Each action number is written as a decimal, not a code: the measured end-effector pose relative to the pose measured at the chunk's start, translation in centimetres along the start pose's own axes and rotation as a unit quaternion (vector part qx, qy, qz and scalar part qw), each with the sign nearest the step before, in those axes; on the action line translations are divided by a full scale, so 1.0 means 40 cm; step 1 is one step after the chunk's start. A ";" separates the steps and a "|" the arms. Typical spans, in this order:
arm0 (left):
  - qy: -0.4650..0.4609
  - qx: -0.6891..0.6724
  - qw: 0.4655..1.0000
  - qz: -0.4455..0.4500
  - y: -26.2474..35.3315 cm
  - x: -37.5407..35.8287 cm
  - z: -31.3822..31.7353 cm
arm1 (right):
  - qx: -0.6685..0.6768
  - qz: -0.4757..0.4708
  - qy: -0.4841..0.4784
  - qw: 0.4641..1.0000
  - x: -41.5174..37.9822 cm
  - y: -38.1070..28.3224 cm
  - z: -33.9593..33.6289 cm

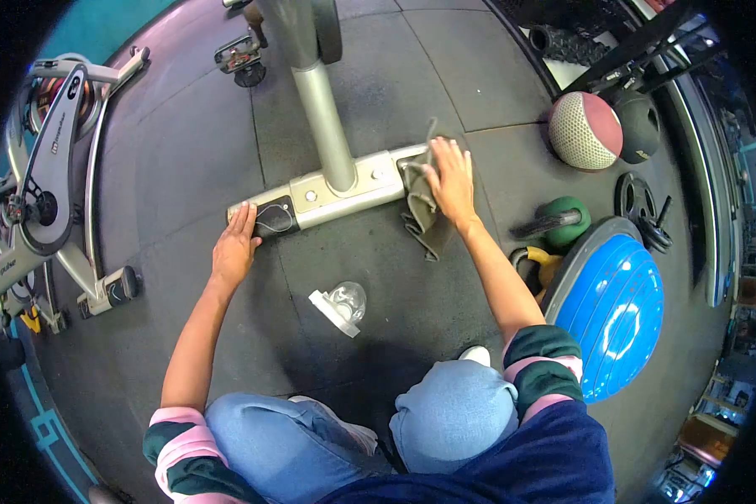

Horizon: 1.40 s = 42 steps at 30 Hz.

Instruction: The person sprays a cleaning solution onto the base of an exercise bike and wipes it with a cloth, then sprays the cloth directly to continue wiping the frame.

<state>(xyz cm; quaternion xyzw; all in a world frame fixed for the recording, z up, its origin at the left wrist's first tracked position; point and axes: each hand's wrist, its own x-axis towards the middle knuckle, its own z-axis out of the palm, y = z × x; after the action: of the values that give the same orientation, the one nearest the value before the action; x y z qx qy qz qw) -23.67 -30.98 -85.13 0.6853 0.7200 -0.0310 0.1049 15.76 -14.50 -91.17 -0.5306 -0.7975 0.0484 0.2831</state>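
My left hand (237,244) lies with its fingers stretched over the left end cap of a beige metal base foot (336,195), beside a thin wire loop (275,217). At the right end of the foot, my right hand (452,181) presses a dark olive cloth (424,210) against the metal. Part of the cloth hangs down toward the floor, and the piece under the palm is hidden. A clear plastic container with a white rim (341,307) lies tipped on the floor between my arms. From the foot rises a thick metal post (323,118).
To my right are a blue balance dome (617,311), a green kettlebell (565,220), a yellow kettlebell (546,265), weight plates (635,200) and two medicine balls, one red and cream (585,130). An exercise bike (50,168) stands at left. A pedal (239,57) hangs near the post.
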 end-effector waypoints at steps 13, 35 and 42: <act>0.011 0.005 1.000 0.005 -0.013 0.000 0.024 | 0.130 -0.143 -0.023 0.981 0.087 -0.197 0.101; 0.026 -0.032 0.999 -0.018 -0.014 -0.004 0.041 | -0.043 -0.395 -0.204 0.895 -0.076 -0.246 0.101; 0.031 -0.025 0.999 -0.009 -0.021 -0.001 0.053 | -0.088 -0.376 -0.176 0.906 0.032 -0.400 0.104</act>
<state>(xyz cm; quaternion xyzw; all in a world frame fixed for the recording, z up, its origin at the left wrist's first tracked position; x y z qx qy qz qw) -24.28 -31.47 -87.26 0.6768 0.7294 0.0075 0.0994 0.21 -19.35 -88.10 -0.1973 -0.9756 -0.0391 0.0876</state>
